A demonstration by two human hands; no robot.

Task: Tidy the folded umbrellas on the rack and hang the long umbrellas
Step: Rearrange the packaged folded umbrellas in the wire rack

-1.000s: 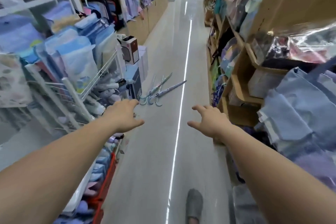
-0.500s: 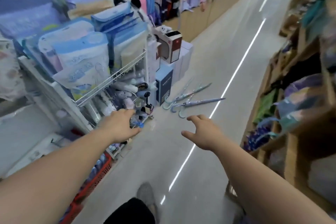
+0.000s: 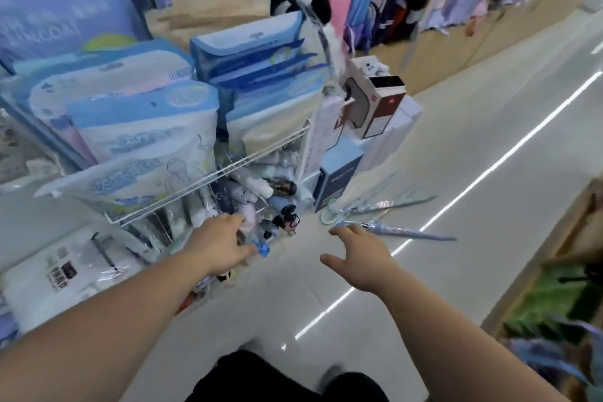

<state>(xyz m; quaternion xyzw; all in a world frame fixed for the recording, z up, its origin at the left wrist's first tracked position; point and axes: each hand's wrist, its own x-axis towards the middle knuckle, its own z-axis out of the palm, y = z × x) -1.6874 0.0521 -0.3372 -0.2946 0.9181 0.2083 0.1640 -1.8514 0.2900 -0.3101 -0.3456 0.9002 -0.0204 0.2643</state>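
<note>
Both hands reach out empty: the left hand (image 3: 222, 245), fingers loosely spread, just before the folded umbrellas (image 3: 251, 192) jumbled in the lower basket of the wire rack (image 3: 228, 170), the right hand (image 3: 362, 258) open wide over the floor (image 3: 456, 157). Long umbrellas (image 3: 404, 232) lie there just beyond it, near a blue box (image 3: 339, 179). Lifting each folded one by its middle and laying it parallel should keep the heap from spilling.

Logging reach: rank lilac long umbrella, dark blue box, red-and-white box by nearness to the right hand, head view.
1. lilac long umbrella, on the floor by the right hand.
2. dark blue box, standing beyond it.
3. red-and-white box, stacked higher.
</note>
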